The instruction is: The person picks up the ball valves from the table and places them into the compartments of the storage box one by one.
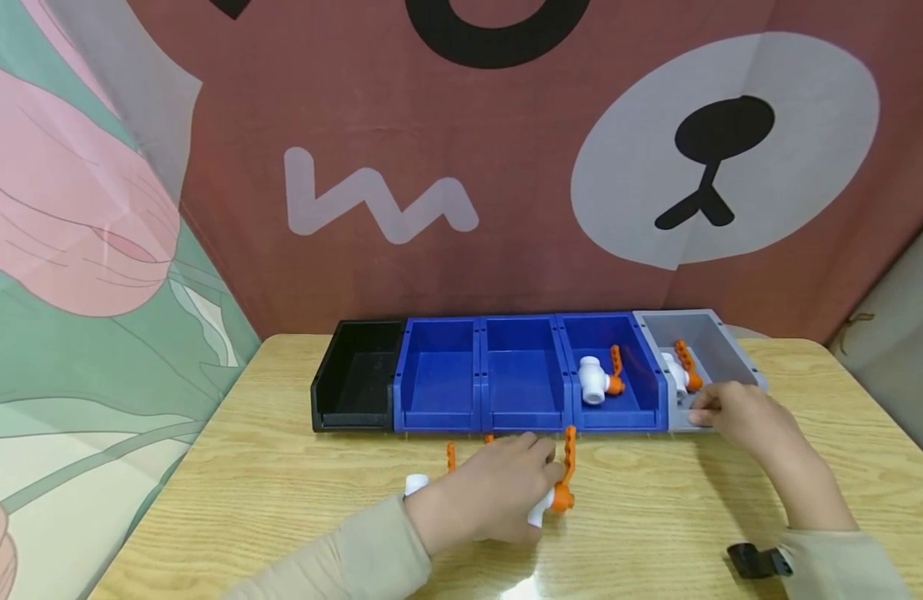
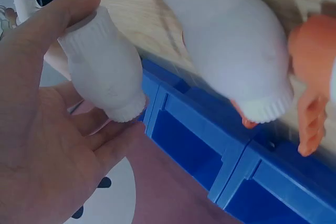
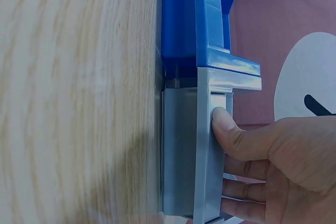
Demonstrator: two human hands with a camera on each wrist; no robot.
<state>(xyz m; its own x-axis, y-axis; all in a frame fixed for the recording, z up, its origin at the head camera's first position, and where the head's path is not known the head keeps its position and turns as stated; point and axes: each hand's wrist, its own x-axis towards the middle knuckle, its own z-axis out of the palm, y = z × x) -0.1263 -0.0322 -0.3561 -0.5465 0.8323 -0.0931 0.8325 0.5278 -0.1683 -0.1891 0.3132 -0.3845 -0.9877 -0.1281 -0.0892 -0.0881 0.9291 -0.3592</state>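
My left hand (image 1: 499, 492) grips a white ball valve with an orange handle (image 1: 569, 458) just over the table in front of the bins. In the left wrist view, thumb and fingers span the white body (image 2: 105, 66) of this valve. My right hand (image 1: 754, 421) is at the front of the grey bin (image 1: 742, 354) on the right end. Its thumb (image 3: 226, 127) presses the outside of the bin's front wall (image 3: 210, 166), with the other fingers behind that wall. Inside the grey bin lies another ball valve (image 1: 686, 367).
A blue bin (image 1: 649, 417) beside the grey one holds a ball valve (image 1: 594, 381). Two more blue bins (image 1: 438, 419) and a black bin (image 1: 353, 421) continue the row leftward. More valves, including one white body (image 2: 231, 45), lie on the table (image 1: 281, 492), partly hidden behind my left hand.
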